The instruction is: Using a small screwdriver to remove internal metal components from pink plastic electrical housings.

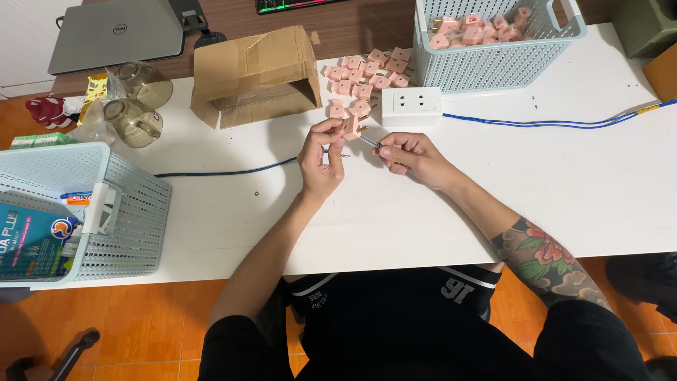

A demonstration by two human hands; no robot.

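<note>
My left hand (321,159) pinches a small pink plug part (350,128) above the white table (578,183), fingers closed on it. My right hand (412,156) grips a thin screwdriver (369,142), whose tip points at the pink part. Just behind my hands lies a loose pile of pink plug parts (367,77), next to a white power socket block (411,106) with a blue cable (557,123) running right.
A pale blue basket (493,60) with more pink parts stands at the back. An open cardboard box (254,74) lies back left. Another pale blue basket (130,212) holds packets at the left edge. Two glass jars (137,106) and a laptop (116,32) sit far left.
</note>
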